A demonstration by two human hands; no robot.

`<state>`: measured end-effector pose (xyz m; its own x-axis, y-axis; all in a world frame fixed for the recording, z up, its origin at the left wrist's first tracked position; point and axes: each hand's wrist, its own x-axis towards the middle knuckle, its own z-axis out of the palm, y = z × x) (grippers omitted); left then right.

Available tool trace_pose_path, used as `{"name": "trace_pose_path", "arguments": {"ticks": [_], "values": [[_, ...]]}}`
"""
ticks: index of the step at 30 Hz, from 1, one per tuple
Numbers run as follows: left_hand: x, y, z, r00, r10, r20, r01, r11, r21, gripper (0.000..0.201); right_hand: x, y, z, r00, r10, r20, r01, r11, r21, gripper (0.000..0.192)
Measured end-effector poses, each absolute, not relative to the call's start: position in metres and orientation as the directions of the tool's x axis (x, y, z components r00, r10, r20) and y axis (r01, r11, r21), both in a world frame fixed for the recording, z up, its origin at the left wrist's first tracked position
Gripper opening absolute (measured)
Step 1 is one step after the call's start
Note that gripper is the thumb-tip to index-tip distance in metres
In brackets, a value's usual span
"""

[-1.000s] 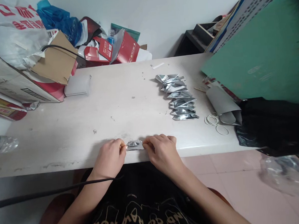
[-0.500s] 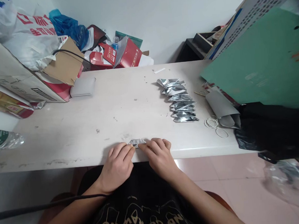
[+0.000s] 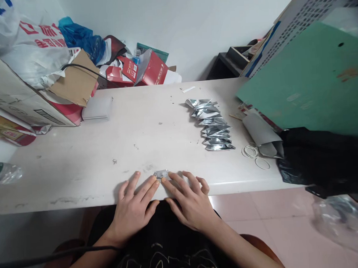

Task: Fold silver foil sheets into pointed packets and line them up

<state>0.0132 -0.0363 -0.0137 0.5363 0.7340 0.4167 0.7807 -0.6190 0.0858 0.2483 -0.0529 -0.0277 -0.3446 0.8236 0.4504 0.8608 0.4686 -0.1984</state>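
A small silver foil packet (image 3: 161,174) lies flat near the front edge of the white table (image 3: 86,156). My left hand (image 3: 135,205) and my right hand (image 3: 187,200) rest on the table edge with fingers spread, their fingertips pressing down on the packet from either side. Most of the packet is hidden under my fingers. A row of several folded silver foil packets (image 3: 211,126) lies further back to the right, apart from both hands.
White rubber bands (image 3: 254,153) and a grey paper sleeve (image 3: 262,135) lie right of the row. A green board (image 3: 309,81) leans at the right over a black bag (image 3: 326,157). Cardboard boxes (image 3: 28,98), plastic bags and red cartons (image 3: 144,67) crowd the back left. A bottle (image 3: 1,173) lies at left.
My hands went from pinching the packet's ends to lying flat with fingers spread, pressing it on the table. The packet now looks smaller. The view shifted slightly.
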Motion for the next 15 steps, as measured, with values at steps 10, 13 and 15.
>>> {"name": "trace_pose_path", "arguments": {"ticks": [10,13,15], "values": [[-0.003,-0.037,-0.011,0.595,0.703,0.390,0.757,-0.653,0.021,0.045,0.276,-0.056,-0.030,-0.388,0.810,0.439,0.831,0.513,-0.213,0.069],[0.002,-0.036,-0.011,0.563,0.700,0.440,0.759,-0.648,0.059,0.037,0.275,-0.056,-0.036,-0.367,0.792,0.488,0.812,0.529,-0.248,0.062],[0.012,-0.032,-0.010,0.551,0.690,0.469,0.752,-0.655,0.079,0.035,0.272,-0.054,-0.040,-0.346,0.776,0.527,0.795,0.541,-0.274,0.054]]}}
